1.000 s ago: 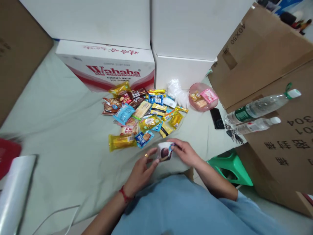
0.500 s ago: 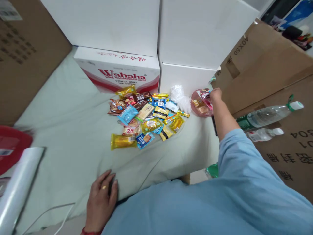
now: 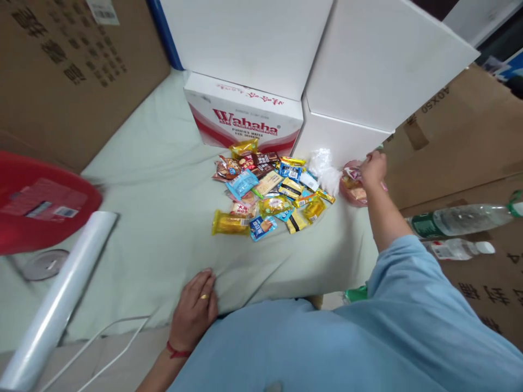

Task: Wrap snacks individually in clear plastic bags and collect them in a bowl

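My right hand (image 3: 373, 167) is closed at the upper right rim of a small round pink bowl (image 3: 347, 197). Wrapped snacks (image 3: 358, 194) lie inside the bowl; what my fingers grip is hidden behind them. A crumpled clear plastic bag (image 3: 322, 167) sits just left of the bowl. Farther left spreads a pile of packaged snacks, with a yellow packet (image 3: 231, 223), a light blue packet (image 3: 242, 184) and a dark blue packet (image 3: 262, 227) among them. With nothing in it, my left hand (image 3: 195, 305) rests on the pale green sheet (image 3: 163, 256) near its front edge.
Behind the snacks stands a Wahaha carton (image 3: 249, 120), backed by large white boxes (image 3: 253, 43). A red plastic object (image 3: 44, 201) and a roll of clear film (image 3: 61, 299) lie at left. Bottles (image 3: 461, 220) are at right beside brown cardboard (image 3: 461, 125).
The view has swung left, so the scene sits farther right. My right hand stays at the bowl, its wrist turned slightly. My left hand's fingers lie closer together.
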`<state>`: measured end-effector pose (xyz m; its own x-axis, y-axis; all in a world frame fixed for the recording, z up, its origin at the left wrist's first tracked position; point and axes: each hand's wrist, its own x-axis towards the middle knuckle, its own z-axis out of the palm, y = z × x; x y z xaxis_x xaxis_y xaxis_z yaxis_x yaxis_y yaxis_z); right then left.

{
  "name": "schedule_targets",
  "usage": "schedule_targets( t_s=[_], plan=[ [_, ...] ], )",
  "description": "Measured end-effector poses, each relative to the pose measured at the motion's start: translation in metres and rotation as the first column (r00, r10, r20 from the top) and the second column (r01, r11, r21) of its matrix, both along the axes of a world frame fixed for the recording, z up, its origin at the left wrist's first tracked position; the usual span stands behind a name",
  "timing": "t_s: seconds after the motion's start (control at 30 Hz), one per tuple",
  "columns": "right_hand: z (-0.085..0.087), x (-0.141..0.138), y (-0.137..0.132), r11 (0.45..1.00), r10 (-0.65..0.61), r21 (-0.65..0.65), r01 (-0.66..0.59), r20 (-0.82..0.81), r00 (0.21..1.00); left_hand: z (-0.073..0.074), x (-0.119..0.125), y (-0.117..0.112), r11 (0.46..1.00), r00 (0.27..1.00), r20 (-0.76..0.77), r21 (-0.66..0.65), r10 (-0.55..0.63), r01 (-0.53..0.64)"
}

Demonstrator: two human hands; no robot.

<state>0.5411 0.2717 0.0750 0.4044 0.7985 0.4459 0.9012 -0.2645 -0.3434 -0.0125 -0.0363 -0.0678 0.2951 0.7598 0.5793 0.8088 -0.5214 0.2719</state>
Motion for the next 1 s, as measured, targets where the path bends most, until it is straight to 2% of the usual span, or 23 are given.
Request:
schedule_targets(
  t_s=[0.17,0.27,0.33,0.4,0.47,0.63,0.83,1.0],
  plan=[
    [0.000,-0.034,-0.028,0.997,0.076,-0.013,-0.078,-0.087,0.993,-0.002,-0.003,0.001,0.999,0.999,-0.007,0.035,-0.040,0.040],
    [-0.009,-0.044,-0.055,0.986,-0.003,-0.167,-0.004,-0.041,0.999,-0.006,-0.004,0.000,0.998,0.999,-0.002,0.047,-0.050,0.050],
    [-0.018,-0.047,-0.068,0.950,-0.065,-0.306,0.063,0.002,0.998,-0.007,-0.004,0.000,0.997,0.998,0.006,0.050,-0.057,0.057],
    [-0.030,-0.049,-0.075,0.920,-0.069,-0.387,0.063,-0.002,0.998,-0.007,-0.004,0.001,0.997,0.998,0.009,0.052,-0.054,0.054],
    [-0.041,-0.053,-0.077,0.909,-0.050,-0.415,0.037,-0.020,0.999,-0.006,-0.003,0.001,0.997,0.999,0.007,0.056,-0.050,0.050],
    [-0.052,-0.056,-0.085,0.908,-0.075,-0.414,0.058,-0.026,0.997,0.000,-0.003,0.001,1.000,0.998,0.053,-0.006,-0.019,0.019],
    [-0.060,-0.061,-0.095,0.928,-0.093,-0.368,0.050,-0.100,0.991,0.007,-0.001,0.001,0.979,0.982,0.139,-0.178,0.129,-0.104],
    [-0.066,-0.072,-0.092,0.964,-0.094,-0.264,0.020,-0.270,0.958,0.025,0.004,0.009,0.979,0.982,0.172,-0.197,0.083,-0.048]
  ],
)
